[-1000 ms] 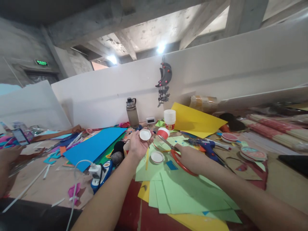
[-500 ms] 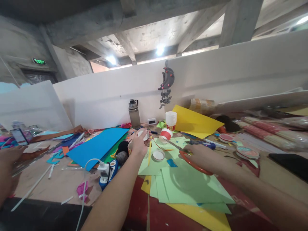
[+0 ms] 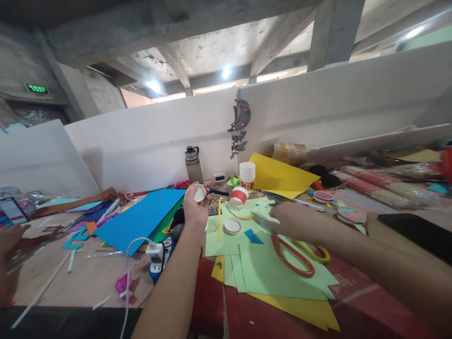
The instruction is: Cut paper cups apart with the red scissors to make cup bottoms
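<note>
In my left hand (image 3: 193, 212) is a small round white piece of paper cup (image 3: 199, 193), its hollow side partly facing me. My right hand (image 3: 277, 214) is smeared by motion and sits over the blades of the scissors (image 3: 294, 259); its fingers do not show clearly. The red and yellow scissor handles stick out below that hand, above light green paper sheets (image 3: 282, 278). Between my hands, a shallow white cup piece (image 3: 232, 226) lies on the paper. Behind it a red and white paper cup (image 3: 239, 197) lies tilted, near a stack of paper cups (image 3: 247, 175).
A blue sheet (image 3: 141, 219) and a power strip (image 3: 160, 256) with a white cable lie left. Behind stand a grey bottle (image 3: 192, 165) and a yellow sheet (image 3: 278, 176). A black phone-like slab (image 3: 413, 235) lies right. Another person's hand (image 3: 12, 240) is at the far left.
The scissor handles, earlier in my right hand, now show free of it on the paper side. My left hand has turned the cup piece and moved slightly left. The view has shifted a little.
</note>
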